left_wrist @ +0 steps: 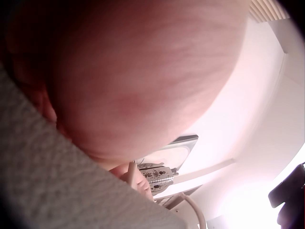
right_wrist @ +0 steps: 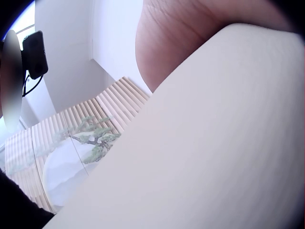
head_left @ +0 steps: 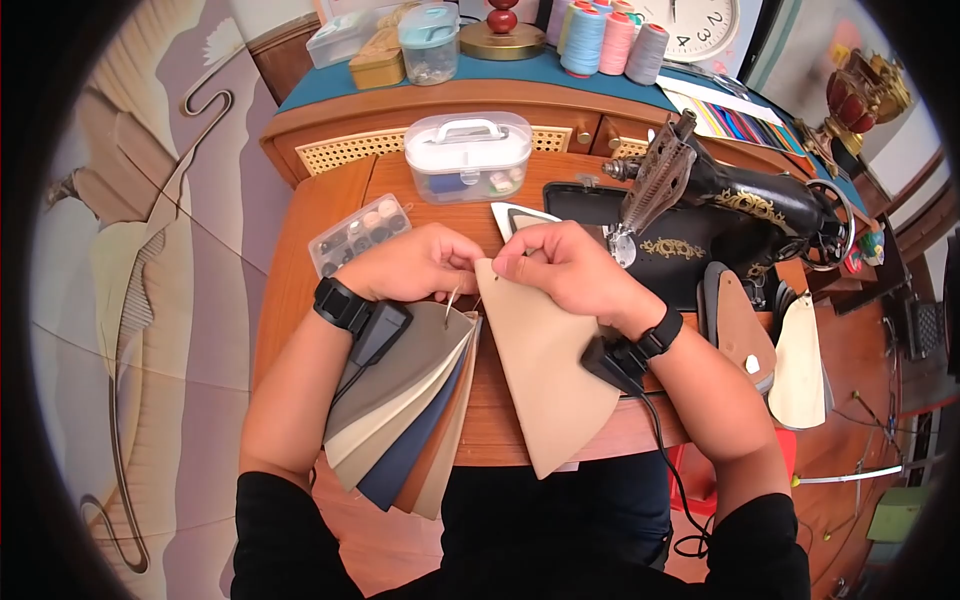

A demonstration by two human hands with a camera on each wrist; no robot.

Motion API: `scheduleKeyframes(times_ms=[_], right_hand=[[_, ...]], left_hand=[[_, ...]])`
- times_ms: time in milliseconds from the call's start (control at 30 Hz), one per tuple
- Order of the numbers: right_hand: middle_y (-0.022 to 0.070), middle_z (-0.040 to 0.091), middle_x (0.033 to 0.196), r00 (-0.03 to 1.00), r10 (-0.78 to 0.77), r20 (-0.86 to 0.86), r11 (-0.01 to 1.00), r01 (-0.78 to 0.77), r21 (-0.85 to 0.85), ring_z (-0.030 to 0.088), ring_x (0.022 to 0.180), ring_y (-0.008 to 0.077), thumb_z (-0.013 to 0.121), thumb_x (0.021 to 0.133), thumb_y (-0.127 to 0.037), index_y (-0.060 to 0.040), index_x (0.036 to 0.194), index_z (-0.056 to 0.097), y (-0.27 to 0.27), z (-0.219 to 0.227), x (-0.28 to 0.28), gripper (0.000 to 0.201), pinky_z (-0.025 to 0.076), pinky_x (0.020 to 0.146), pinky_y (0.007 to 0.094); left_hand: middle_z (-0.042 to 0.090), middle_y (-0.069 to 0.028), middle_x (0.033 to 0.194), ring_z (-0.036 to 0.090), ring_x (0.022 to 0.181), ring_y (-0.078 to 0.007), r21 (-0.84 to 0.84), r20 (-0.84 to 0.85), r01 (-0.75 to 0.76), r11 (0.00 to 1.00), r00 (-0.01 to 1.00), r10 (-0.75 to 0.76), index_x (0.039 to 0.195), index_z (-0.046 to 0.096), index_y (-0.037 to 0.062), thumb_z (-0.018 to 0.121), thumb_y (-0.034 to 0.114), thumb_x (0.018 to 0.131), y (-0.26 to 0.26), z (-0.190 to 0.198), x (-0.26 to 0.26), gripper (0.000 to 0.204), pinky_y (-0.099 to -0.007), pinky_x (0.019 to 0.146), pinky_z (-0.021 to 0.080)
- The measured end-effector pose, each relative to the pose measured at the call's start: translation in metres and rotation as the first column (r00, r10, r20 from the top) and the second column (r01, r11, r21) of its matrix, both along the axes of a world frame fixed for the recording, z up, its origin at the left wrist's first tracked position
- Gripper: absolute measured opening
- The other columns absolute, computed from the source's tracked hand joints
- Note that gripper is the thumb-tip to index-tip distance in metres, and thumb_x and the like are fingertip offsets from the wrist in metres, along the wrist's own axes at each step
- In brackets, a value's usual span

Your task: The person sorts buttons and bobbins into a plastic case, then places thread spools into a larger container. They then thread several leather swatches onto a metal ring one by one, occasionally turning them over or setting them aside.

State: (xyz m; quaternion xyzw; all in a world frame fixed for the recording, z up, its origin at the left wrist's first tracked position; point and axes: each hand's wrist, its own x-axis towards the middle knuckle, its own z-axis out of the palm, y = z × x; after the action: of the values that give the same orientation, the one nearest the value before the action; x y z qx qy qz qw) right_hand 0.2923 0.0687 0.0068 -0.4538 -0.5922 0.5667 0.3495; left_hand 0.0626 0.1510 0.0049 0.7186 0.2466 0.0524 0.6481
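Note:
In the head view my right hand (head_left: 578,272) pinches the top corner of a beige leather-like swatch (head_left: 550,375), near a small hole. The swatch hangs down over the table's front edge. Beside it, my left hand (head_left: 412,262) holds a metal ring (head_left: 452,302) at the narrow top of a fan of swatches (head_left: 385,365) in grey, cream, navy, brown and tan. Both sets of fingertips meet close to the beige corner. The left wrist view is mostly palm and grey textured swatch (left_wrist: 43,162); a pale swatch (right_wrist: 205,133) fills much of the right wrist view.
A black sewing machine (head_left: 750,200) stands at the right. More swatches (head_left: 740,330) hang beside it. Behind the hands are a clear box with a white handle (head_left: 468,160) and a compartment case (head_left: 360,232). Thread spools (head_left: 585,45) line the back shelf.

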Motion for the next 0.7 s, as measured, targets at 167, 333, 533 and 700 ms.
scheduleKeyframes(times_ms=[167, 333, 533, 700], right_hand=[[-0.0037, 0.069, 0.080, 0.998, 0.002, 0.055, 1.000, 0.000, -0.028, 0.056, 0.070, -0.0007, 0.066, 0.099, -0.012, -0.0015, 0.098, 0.071, 0.002, 0.005, 0.001, 0.012, 0.044, 0.060, 0.0182], [-0.0066, 0.063, 0.071, 0.995, -0.017, 0.099, 1.000, 0.015, 0.013, 0.048, 0.062, -0.0017, 0.069, 0.097, -0.012, -0.0016, 0.093, 0.073, 0.000, 0.009, 0.000, 0.011, 0.036, 0.053, 0.0191], [-0.0073, 0.057, 0.061, 0.993, -0.045, 0.111, 0.991, 0.031, 0.129, 0.043, 0.054, -0.0011, 0.073, 0.092, -0.015, -0.0009, 0.087, 0.072, 0.000, 0.013, -0.002, 0.015, 0.033, 0.048, 0.0212], [-0.0069, 0.057, 0.061, 0.991, -0.007, 0.131, 0.990, -0.012, 0.144, 0.043, 0.054, -0.0008, 0.074, 0.091, -0.014, -0.0002, 0.086, 0.071, -0.003, 0.018, 0.001, 0.015, 0.033, 0.048, 0.0216]], left_hand=[[0.066, 0.0039, 0.079, 0.057, 0.069, -0.0030, 0.023, -0.014, 0.002, 1.000, 1.000, -0.002, 0.098, 0.072, 0.0017, 0.067, 0.014, 0.098, 0.000, -0.001, 0.000, 0.013, -0.0189, 0.061, 0.045], [0.066, 0.0032, 0.077, 0.057, 0.068, -0.0035, 0.011, -0.028, 0.000, 1.000, 1.000, 0.001, 0.095, 0.072, 0.0018, 0.068, 0.016, 0.098, -0.002, 0.004, 0.001, 0.016, -0.0189, 0.060, 0.045], [0.064, 0.0037, 0.074, 0.054, 0.063, -0.0030, 0.002, -0.012, -0.012, 1.000, 1.000, 0.012, 0.092, 0.071, 0.0022, 0.070, 0.021, 0.098, -0.003, 0.002, 0.000, 0.020, -0.0192, 0.056, 0.042], [0.062, 0.0041, 0.070, 0.051, 0.060, -0.0022, 0.001, -0.015, 0.002, 1.000, 1.000, -0.002, 0.092, 0.071, 0.0021, 0.069, 0.016, 0.098, -0.004, 0.006, 0.001, 0.015, -0.0191, 0.053, 0.038]])
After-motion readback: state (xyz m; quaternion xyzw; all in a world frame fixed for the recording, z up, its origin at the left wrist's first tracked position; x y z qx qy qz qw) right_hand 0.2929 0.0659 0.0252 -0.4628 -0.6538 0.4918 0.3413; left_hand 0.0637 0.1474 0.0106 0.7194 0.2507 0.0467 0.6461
